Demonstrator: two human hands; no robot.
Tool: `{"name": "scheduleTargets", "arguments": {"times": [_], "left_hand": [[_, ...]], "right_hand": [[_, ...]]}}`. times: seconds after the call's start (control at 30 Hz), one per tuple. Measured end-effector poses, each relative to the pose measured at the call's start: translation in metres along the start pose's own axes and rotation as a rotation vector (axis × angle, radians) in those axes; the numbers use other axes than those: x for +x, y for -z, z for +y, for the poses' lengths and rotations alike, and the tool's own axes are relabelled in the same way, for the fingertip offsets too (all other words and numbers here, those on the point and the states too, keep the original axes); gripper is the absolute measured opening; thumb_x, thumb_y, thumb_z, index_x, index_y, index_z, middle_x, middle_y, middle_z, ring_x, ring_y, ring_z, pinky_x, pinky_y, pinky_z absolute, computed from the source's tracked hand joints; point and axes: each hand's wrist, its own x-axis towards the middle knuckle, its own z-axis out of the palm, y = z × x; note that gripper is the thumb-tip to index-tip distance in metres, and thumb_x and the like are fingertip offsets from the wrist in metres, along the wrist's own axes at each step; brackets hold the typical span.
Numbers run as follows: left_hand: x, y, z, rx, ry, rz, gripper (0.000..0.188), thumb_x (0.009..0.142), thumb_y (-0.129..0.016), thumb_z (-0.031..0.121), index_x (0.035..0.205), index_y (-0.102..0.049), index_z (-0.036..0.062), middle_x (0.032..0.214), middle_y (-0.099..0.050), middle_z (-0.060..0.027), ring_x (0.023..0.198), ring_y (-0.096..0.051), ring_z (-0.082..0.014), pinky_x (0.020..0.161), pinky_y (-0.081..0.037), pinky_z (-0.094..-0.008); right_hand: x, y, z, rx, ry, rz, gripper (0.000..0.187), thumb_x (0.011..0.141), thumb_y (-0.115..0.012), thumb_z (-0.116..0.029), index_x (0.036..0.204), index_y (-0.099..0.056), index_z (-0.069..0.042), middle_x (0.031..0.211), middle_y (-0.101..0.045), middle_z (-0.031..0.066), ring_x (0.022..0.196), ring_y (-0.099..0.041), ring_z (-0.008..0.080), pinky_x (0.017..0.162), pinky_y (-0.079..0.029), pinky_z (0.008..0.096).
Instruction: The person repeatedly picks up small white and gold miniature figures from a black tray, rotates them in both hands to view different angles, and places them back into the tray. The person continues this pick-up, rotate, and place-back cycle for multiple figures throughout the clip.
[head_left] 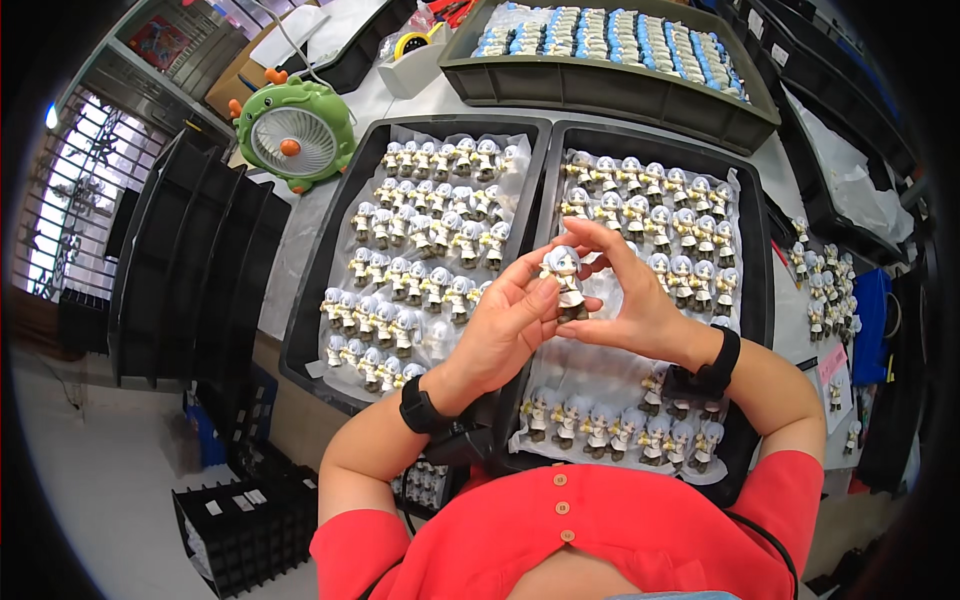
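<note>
Between my hands, above the gap between two trays, is a small chibi figurine [567,290] with pale lilac hair, a white coat and dark boots, held upright. My left hand [510,318] pinches it from the left, thumb in front and fingers behind. My right hand [640,300] curves round its right side, the thumb by the boots and the index finger raised above the head. Rows of similar figurines fill the left black tray [303,330]. The right black tray [762,260] holds more, with bare plastic lining beneath my right hand.
A deep grey-green crate [610,100] of blue-and-white pieces stands behind the trays. At the back left sits a green fan [293,135], with a tape dispenser [412,60] farther right. Stacked black trays [185,260] rise at left. Loose figurines [828,290] lie on the right table.
</note>
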Motion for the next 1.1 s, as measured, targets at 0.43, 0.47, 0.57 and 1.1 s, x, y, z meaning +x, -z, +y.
{"name": "scheduleTargets", "arguments": {"times": [0.43,0.47,0.57,1.1], "left_hand": [[0.0,0.0008,-0.0015,-0.003,0.015,0.062,0.048,0.097,-0.05,0.027,0.136,-0.033,0.0051,0.127,-0.05,-0.012,0.107,-0.059,-0.0269,0.085,-0.052,-0.0377],[-0.0002,0.0003,-0.0014,-0.011,0.017,0.065,0.048,0.097,-0.05,0.027,0.136,-0.033,0.0054,0.127,-0.05,-0.0117,0.107,-0.059,-0.0267,0.085,-0.052,-0.0374],[-0.0002,-0.0015,-0.0025,-0.009,0.0,0.075,0.05,0.097,-0.05,0.028,0.139,-0.032,0.0063,0.128,-0.049,-0.0103,0.107,-0.059,-0.0258,0.085,-0.052,-0.0364],[0.0001,-0.0035,-0.0035,-0.035,-0.035,0.051,0.04,0.099,-0.043,0.022,0.135,-0.034,0.0067,0.122,-0.051,-0.0101,0.105,-0.06,-0.0249,0.086,-0.052,-0.0373]], "right_hand": [[-0.0001,-0.0027,0.0036,0.107,-0.101,0.001,0.089,0.066,-0.082,-0.024,0.14,-0.033,-0.011,0.123,-0.054,0.0061,0.106,-0.054,0.0189,0.09,-0.043,0.033],[-0.0003,-0.002,0.0031,0.057,-0.084,0.001,0.089,0.066,-0.082,-0.024,0.14,-0.033,-0.011,0.124,-0.053,0.0065,0.107,-0.054,0.0197,0.09,-0.042,0.0336],[-0.0007,0.0004,0.0001,-0.045,-0.056,-0.001,0.09,0.066,-0.081,-0.024,0.141,-0.033,-0.012,0.125,-0.052,0.0076,0.11,-0.053,0.022,0.092,-0.042,0.0351],[0.0002,-0.0035,-0.0034,-0.266,0.26,0.087,0.087,0.062,-0.077,-0.006,0.138,-0.036,-0.011,0.122,-0.052,0.0087,0.108,-0.049,0.0303,0.094,-0.041,0.0382]]}}
